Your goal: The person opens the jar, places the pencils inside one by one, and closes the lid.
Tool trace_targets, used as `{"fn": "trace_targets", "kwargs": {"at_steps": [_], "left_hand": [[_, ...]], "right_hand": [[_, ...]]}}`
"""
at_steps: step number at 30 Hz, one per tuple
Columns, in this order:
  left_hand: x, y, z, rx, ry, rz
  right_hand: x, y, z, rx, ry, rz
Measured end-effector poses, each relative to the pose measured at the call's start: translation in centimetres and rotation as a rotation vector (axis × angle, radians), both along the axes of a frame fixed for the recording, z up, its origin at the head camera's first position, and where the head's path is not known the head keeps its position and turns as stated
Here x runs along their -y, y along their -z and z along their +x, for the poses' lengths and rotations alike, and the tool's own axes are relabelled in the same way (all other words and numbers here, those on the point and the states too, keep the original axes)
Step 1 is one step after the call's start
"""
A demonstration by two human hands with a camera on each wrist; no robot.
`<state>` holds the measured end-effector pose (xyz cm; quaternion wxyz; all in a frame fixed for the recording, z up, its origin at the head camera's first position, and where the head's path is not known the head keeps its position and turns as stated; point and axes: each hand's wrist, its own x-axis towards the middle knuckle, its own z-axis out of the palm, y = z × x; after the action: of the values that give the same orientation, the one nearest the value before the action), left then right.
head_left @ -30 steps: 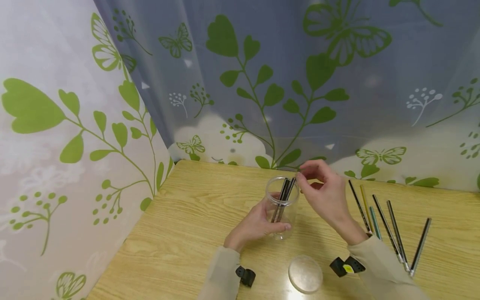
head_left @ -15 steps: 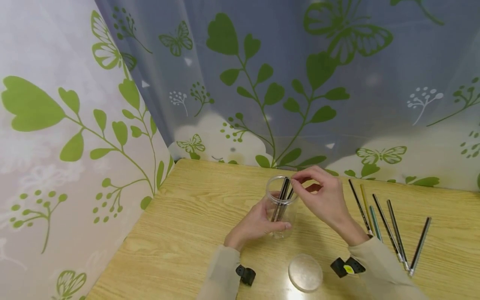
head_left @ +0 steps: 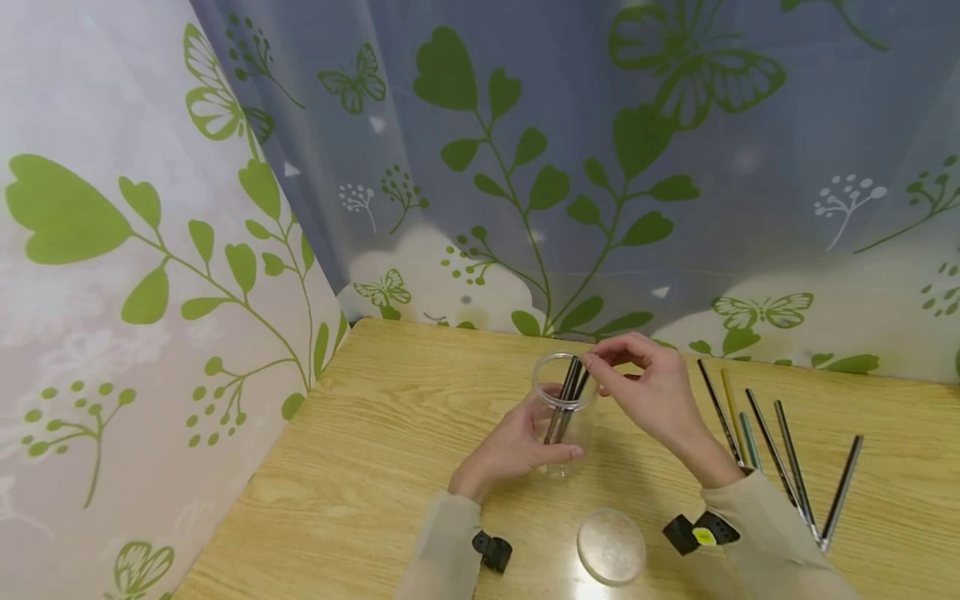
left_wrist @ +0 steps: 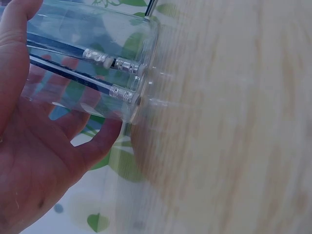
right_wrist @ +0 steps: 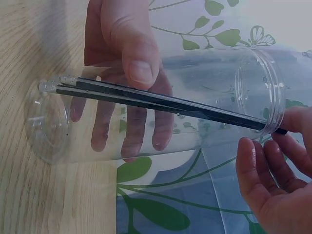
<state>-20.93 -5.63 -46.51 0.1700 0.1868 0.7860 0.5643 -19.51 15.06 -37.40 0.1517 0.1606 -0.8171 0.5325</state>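
Note:
My left hand (head_left: 513, 446) grips a clear plastic jar (head_left: 558, 402) around its side, the thumb lying across the front. Inside the jar, dark pencils (right_wrist: 161, 103) lean with their eraser ends at the bottom; three eraser ends (left_wrist: 127, 95) show in the left wrist view. At the jar's open rim, my right hand (head_left: 656, 387) pinches the upper end of one dark pencil between thumb and forefinger. The other right fingers (right_wrist: 248, 161) curl loosely beside the rim in the right wrist view.
A round translucent lid (head_left: 611, 547) lies on the wooden table (head_left: 360, 467) in front of the jar. Right of my right forearm are several loose pencils, among them a yellow pencil (head_left: 731, 408), a teal pencil (head_left: 749, 437) and a black pencil (head_left: 843, 487). A patterned curtain (head_left: 480, 208) hangs behind.
My right hand has shifted slightly left and down at the jar rim, bringing its pencil closer to the others in the jar. My left hand and the jar have stayed nearly still.

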Motion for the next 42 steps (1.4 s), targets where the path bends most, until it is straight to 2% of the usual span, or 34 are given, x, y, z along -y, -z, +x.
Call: {"fn": "trace_targets", "kwargs": {"at_steps": [7, 18, 27, 35, 42], "left_hand": [[-0.01, 0.07, -0.03, 0.008, -0.008, 0.002], [0.0, 0.02, -0.12, 0.014, 0.007, 0.034], [-0.02, 0.06, -0.1, 0.0, 0.015, 0.032], [0.04, 0.25, -0.08, -0.012, 0.027, 0.042], [0.1, 0.25, -0.2, -0.02, 0.029, 0.039]], "right_hand": [[0.07, -0.36, 0.26, -0.028, 0.049, 0.024], [0.02, -0.57, 0.29, -0.081, 0.068, 0.048], [0.05, -0.16, 0.47, -0.168, 0.046, 0.019], [0.45, 0.11, 0.65, -0.159, 0.027, 0.068], [0.43, 0.3, 0.35, -0.334, 0.016, 0.148]]}}
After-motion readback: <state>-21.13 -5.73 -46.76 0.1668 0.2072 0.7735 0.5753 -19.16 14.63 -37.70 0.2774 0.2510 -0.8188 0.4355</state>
